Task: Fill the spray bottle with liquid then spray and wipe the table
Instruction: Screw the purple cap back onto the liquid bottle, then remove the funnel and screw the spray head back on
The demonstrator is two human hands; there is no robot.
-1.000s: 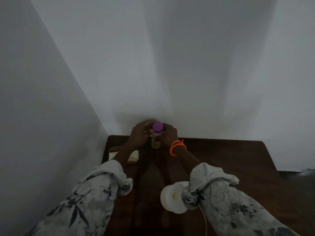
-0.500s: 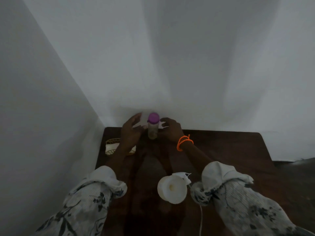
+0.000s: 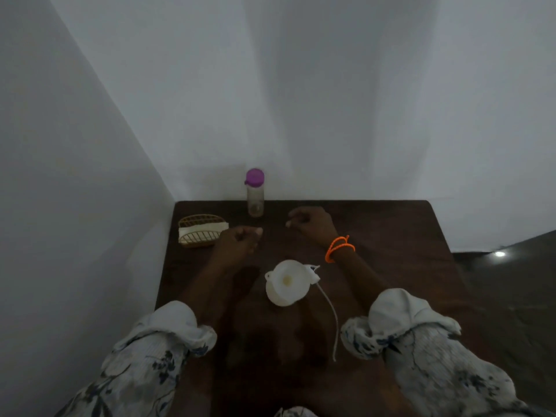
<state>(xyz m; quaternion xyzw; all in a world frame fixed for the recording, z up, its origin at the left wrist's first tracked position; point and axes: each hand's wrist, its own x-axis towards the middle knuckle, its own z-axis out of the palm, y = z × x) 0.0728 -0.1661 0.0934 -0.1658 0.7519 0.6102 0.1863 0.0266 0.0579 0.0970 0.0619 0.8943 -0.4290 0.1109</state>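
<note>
Both hands have let go of the bottle (image 3: 255, 194) they flanked half a second ago and now lie apart on the dark worktop (image 3: 391, 236). Left hand (image 3: 237, 240) has its fingers loosely curled, holding nothing; right hand (image 3: 311, 222), above an orange bracelet (image 3: 339, 248), is likewise loosely curled and empty. Just beyond and between them the clear bottle stands upright with its purple cap (image 3: 254, 177) on; whether it holds liquid cannot be told. Nearer than the hands sits a white funnel (image 3: 287, 282) beside a white spray head with tube (image 3: 328, 305). Left of the left hand, a wire basket (image 3: 201, 228) holds a folded pale cloth (image 3: 201, 230).
</note>
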